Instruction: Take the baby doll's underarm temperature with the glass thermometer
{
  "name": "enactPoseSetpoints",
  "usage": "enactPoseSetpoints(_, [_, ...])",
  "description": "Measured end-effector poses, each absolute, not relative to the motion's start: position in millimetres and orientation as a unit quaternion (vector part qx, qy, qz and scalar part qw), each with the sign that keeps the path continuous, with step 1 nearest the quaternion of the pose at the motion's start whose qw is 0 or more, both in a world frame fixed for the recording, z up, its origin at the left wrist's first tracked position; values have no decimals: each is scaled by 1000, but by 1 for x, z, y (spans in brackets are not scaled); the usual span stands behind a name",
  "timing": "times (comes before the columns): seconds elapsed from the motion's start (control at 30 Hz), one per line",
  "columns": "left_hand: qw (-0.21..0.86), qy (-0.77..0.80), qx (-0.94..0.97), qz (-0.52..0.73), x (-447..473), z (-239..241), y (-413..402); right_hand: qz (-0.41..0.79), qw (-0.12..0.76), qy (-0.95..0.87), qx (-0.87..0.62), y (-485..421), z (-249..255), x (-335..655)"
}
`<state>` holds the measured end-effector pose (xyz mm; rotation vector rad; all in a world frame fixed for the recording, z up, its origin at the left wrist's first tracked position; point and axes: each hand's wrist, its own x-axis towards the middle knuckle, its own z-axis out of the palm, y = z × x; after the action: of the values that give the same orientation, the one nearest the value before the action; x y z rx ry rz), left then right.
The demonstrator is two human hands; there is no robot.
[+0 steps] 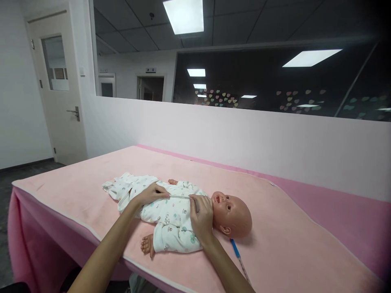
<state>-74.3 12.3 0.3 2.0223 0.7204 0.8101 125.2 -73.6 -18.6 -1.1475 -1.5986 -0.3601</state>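
A baby doll (pixel 232 213) in a white printed romper (pixel 166 213) lies on its back on a pink blanket, head to the right. My left hand (pixel 151 194) rests on the doll's belly, fingers pinching the romper's front seam. My right hand (pixel 201 217) lies on the doll's chest by the neck, fingertips gripping the same seam near the collar. The cloth between the two hands is pulled straight. The doll's bare hand (pixel 148 245) sticks out of a sleeve towards me.
The pink blanket (pixel 290 248) covers a table against a white half-wall with dark windows above. A blue pen-like object (pixel 236 250) lies by the doll's head near my right forearm. A white door (pixel 58 85) stands at the left.
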Motion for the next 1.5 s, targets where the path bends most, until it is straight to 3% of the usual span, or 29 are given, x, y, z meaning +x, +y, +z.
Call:
enactPoseSetpoints(0.53, [431, 343, 759, 347, -74, -2, 14, -143, 538, -676, -482, -75, -19, 124])
enactPoseSetpoints(0.83, [521, 335, 723, 305, -76, 7, 9, -149, 537, -674, -486, -75, -18, 124])
enactPoseSetpoints(1.03, [477, 384, 716, 336, -73, 9, 27, -145, 537, -670, -492, -76, -18, 125])
enactPoseSetpoints(1.2, [311, 392, 770, 395, -36, 40, 32, -129, 534, -674, -494, -75, -20, 126])
enactPoseSetpoints(1.37, [296, 251, 853, 349, 27, 38, 15, -129, 549, -666, -488, -73, -24, 128])
enactPoseSetpoints(1.5, [370, 211, 871, 245, 39, 18, 12, -147, 552, -660, -489, -74, -23, 127])
